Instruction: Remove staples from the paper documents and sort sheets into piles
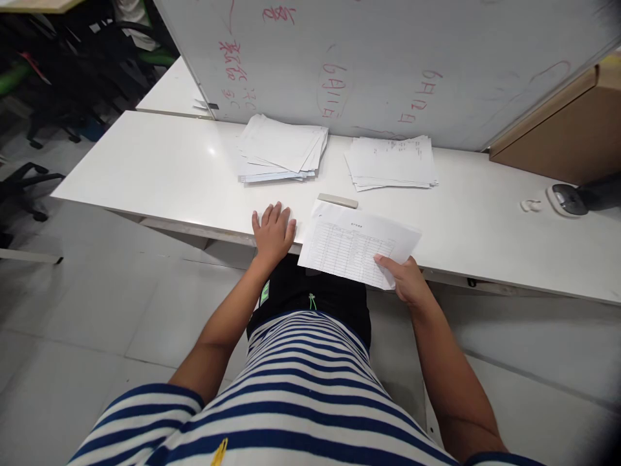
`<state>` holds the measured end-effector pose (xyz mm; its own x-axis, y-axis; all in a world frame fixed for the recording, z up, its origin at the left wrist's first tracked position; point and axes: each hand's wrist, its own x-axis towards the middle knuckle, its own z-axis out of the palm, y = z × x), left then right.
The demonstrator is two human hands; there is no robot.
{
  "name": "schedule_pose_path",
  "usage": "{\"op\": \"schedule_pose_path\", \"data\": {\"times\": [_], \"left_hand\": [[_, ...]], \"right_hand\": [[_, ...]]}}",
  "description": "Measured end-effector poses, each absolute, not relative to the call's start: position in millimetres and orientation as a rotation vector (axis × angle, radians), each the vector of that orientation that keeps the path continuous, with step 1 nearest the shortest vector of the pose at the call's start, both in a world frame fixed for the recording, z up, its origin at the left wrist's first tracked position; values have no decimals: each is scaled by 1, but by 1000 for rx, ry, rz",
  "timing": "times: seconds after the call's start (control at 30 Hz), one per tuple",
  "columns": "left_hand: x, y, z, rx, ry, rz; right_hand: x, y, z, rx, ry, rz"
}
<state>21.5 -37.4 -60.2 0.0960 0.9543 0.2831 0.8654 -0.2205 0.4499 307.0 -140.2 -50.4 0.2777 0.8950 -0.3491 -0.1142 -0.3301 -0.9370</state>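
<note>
My right hand grips the near right corner of a white paper sheet printed with a table, thumb on top and the other fingers hidden beneath. The sheet reaches over the desk's front edge. Fingers spread, my left hand lies flat on the white desk near that edge, left of the sheet and apart from it. Just beyond the sheet lies a flat pale bar-shaped object. Farther back are two loose paper stacks, a thicker left stack and a right stack with faint print.
A whiteboard with red handwriting stands along the desk's back. At the right are a cardboard box, a dark object with a white rim and a small white item. Office chairs stand at the left.
</note>
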Motion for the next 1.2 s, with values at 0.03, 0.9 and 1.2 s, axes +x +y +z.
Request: {"op": "schedule_pose_path", "data": {"times": [0.03,0.9,1.2], "left_hand": [[21,-37,-63,2215,1862,770],[20,-37,-57,2214,1870,684],[78,-8,-24,2430,1334,617]], "right_hand": [[308,-141,-52,-1547,-747,1253],[316,-150,-66,-1636,-744,1211],[384,-159,-59,-1828,-624,1029]]}}
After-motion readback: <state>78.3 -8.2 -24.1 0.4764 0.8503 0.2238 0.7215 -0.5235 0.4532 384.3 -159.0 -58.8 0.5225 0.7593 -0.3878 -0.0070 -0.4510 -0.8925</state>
